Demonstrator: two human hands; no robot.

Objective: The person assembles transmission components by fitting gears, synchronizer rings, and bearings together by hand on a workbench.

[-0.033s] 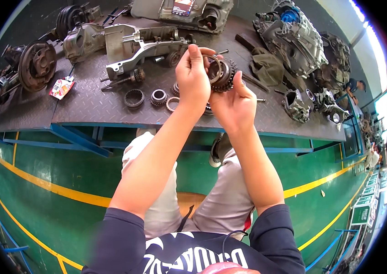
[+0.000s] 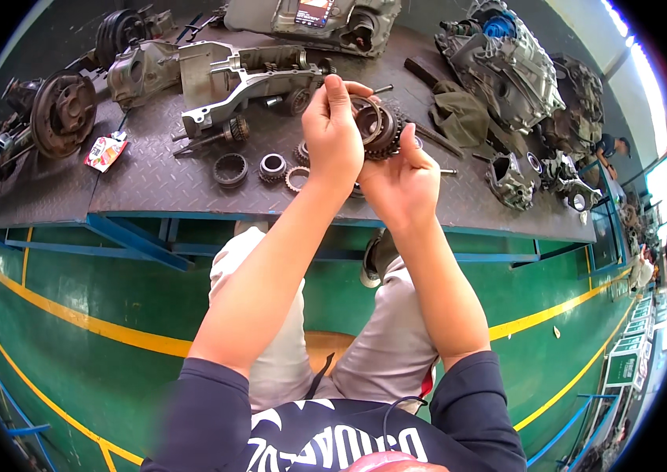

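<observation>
Above the bench's near part, my left hand pinches a thin brass-coloured synchronizer ring between thumb and fingers. Close to the ring on its right is a dark toothed gear, its hollow side facing the ring. My right hand grips that gear from below, thumb raised at its right side. Whether ring and gear touch is hard to tell. On the bench below my left hand lie a dark toothed sleeve, a small gear and another brass-coloured ring.
An opened gearbox housing stands behind, with a geared shaft before it. At left is a rusty brake drum; a red-white packet lies nearby. A large transmission, a cloth and a smaller casing are at right.
The gear in my right hand has tipped slightly, so more of its hollow inside shows. My left hand and the ring have hardly moved.
</observation>
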